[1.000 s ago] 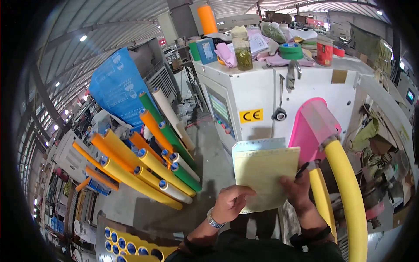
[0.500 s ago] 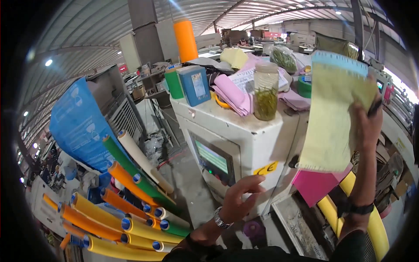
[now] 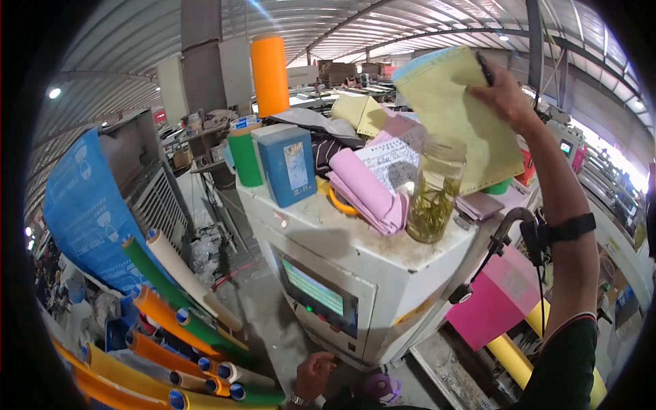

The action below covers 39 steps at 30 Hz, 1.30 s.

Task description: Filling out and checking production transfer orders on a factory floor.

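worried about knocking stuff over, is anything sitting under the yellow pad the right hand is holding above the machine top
Yes. The right hand holds the yellow pad raised, and a glass jar stands just below its lower edge, beside folded pink cloth.

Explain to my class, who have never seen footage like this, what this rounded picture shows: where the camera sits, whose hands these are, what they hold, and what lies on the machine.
The camera is worn on a person's head and looks down through a fisheye lens, so straight edges bend. The arms belong to that person. The right hand is raised, with a grip on a yellow pad of paper and a dark pen. The left hand hangs low by the front of a white machine with a small screen; whether it touches anything is unclear. On top of the machine stand a glass jar, a blue tin, a green roll and folded pink cloth. Coloured rolls lean at the left.
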Each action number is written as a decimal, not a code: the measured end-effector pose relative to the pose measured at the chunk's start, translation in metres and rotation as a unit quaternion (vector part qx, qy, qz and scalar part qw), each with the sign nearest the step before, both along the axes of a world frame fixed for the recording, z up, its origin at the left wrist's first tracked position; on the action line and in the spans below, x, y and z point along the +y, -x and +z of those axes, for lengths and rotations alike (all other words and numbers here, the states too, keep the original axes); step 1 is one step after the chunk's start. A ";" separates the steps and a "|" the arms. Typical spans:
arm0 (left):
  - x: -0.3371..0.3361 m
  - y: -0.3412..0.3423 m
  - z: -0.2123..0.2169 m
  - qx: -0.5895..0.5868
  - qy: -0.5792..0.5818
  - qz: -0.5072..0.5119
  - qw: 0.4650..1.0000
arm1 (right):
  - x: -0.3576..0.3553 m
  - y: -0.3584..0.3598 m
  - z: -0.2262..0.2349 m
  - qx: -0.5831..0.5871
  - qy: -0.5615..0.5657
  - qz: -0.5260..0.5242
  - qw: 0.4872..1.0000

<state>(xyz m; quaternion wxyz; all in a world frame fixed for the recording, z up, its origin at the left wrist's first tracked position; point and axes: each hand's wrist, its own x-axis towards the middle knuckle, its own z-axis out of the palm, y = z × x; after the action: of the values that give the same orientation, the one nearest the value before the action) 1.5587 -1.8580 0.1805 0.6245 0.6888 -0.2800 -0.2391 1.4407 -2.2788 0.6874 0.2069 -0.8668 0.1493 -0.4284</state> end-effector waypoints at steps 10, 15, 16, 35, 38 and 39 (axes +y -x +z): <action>-0.038 -0.059 -0.065 0.055 -0.021 -0.120 0.991 | -0.042 -0.101 -0.020 0.145 0.070 -0.016 0.987; -0.053 -0.093 -0.052 0.090 -0.049 -0.183 0.978 | -0.042 -0.121 -0.062 0.204 0.266 -0.114 0.935; -0.057 -0.095 -0.059 0.091 -0.051 -0.185 0.977 | -0.038 -0.118 -0.061 0.212 0.275 -0.118 0.930; -0.082 -0.090 -0.078 -0.092 -0.080 -0.210 0.970 | -0.010 -0.059 -0.036 0.162 0.272 -0.229 0.920; -0.079 -0.086 -0.055 -0.089 -0.107 -0.209 0.968 | 0.001 -0.024 -0.042 0.195 0.250 -0.240 0.918; -0.078 -0.086 -0.055 -0.071 -0.114 -0.188 0.973 | 0.007 -0.014 -0.047 0.223 0.252 -0.243 0.910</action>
<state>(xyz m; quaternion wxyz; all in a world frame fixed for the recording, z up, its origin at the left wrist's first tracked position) 1.6452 -1.9360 0.1256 0.4639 0.7057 -0.4191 -0.3335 1.4547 -2.2719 0.6400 -0.1675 -0.9001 0.2846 -0.2843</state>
